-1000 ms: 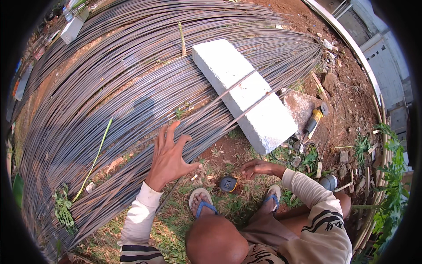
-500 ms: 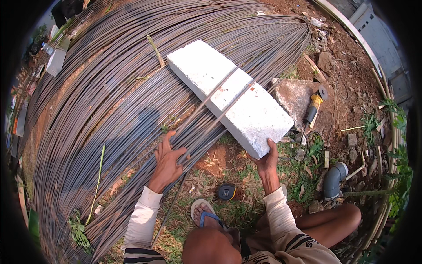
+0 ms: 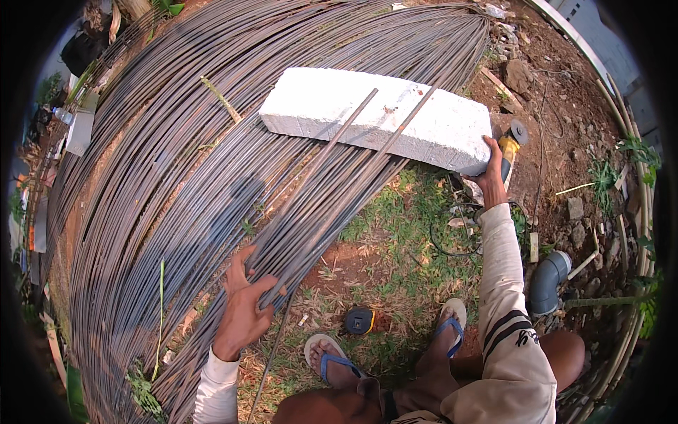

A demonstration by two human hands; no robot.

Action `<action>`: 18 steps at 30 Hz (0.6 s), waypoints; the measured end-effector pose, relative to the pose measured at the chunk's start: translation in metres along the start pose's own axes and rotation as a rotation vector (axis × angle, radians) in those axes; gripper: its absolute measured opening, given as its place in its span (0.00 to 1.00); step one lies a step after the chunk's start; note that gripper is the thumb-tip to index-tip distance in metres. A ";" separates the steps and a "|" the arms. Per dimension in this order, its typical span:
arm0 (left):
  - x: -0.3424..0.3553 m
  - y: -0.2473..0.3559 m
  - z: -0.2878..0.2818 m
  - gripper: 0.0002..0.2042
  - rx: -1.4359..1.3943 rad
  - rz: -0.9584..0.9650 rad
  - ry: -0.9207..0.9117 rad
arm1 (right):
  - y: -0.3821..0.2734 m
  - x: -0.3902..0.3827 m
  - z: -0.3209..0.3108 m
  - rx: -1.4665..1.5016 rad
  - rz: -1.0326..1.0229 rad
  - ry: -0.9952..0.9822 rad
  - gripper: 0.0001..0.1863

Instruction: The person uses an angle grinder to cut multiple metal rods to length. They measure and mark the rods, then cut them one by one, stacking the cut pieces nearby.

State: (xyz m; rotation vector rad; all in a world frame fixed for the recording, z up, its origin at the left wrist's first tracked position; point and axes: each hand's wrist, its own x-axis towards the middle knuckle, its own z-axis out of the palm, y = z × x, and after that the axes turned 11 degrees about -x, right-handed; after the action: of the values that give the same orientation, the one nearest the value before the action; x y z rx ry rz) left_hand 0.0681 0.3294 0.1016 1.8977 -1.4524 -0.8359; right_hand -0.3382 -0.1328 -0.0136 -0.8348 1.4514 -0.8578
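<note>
A big bundle of long steel rods (image 3: 176, 177) curves across the ground. A white concrete block (image 3: 374, 116) lies on the bundle, with two rods running over its top. My left hand (image 3: 246, 307) grips a thin rod (image 3: 311, 233) at the bundle's near edge. My right hand (image 3: 489, 177) holds the block's right end. An angle grinder (image 3: 510, 148) lies just behind that hand.
A tape measure (image 3: 360, 320) lies on the grass by my feet in blue sandals (image 3: 332, 360). A grey pipe elbow (image 3: 549, 281) lies at right among stones and dirt. A black cable (image 3: 452, 233) loops on the grass. A curved border edge runs along the right.
My right hand went from the ground near my feet out to the block's right end. My left hand closed on a rod. The view shifted as my head moved.
</note>
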 end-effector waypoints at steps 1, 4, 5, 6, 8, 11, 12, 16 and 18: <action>-0.001 0.000 0.003 0.22 0.012 -0.009 -0.004 | -0.010 0.019 -0.002 -0.018 -0.007 0.056 0.47; -0.003 0.000 0.010 0.21 -0.002 -0.059 0.006 | -0.036 0.067 -0.005 -0.091 -0.023 0.094 0.46; -0.003 0.001 0.011 0.20 -0.023 -0.078 -0.001 | -0.041 0.080 -0.004 -0.078 -0.012 0.111 0.45; -0.004 0.002 0.013 0.20 -0.046 -0.093 -0.005 | -0.048 0.092 -0.002 -0.064 -0.003 0.135 0.45; -0.005 0.005 0.017 0.18 -0.039 -0.105 -0.003 | -0.067 0.110 0.001 -0.069 0.012 0.145 0.46; -0.007 0.013 0.024 0.17 0.006 -0.132 -0.009 | -0.103 0.134 0.016 -0.036 0.048 0.130 0.50; -0.007 0.014 0.027 0.17 0.008 -0.196 -0.027 | -0.120 0.143 0.024 0.001 0.099 0.205 0.51; -0.005 0.007 0.033 0.15 0.035 -0.237 -0.043 | -0.137 0.157 0.035 0.263 -0.403 0.255 0.53; -0.010 -0.002 0.039 0.13 0.010 -0.317 -0.022 | -0.114 0.150 0.026 0.377 -0.299 0.273 0.51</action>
State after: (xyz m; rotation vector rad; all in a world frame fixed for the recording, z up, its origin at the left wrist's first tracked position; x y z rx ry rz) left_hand 0.0371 0.3362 0.0768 2.1664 -1.1840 -0.9963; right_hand -0.3182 -0.3197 0.0158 -0.6729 1.3512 -1.4673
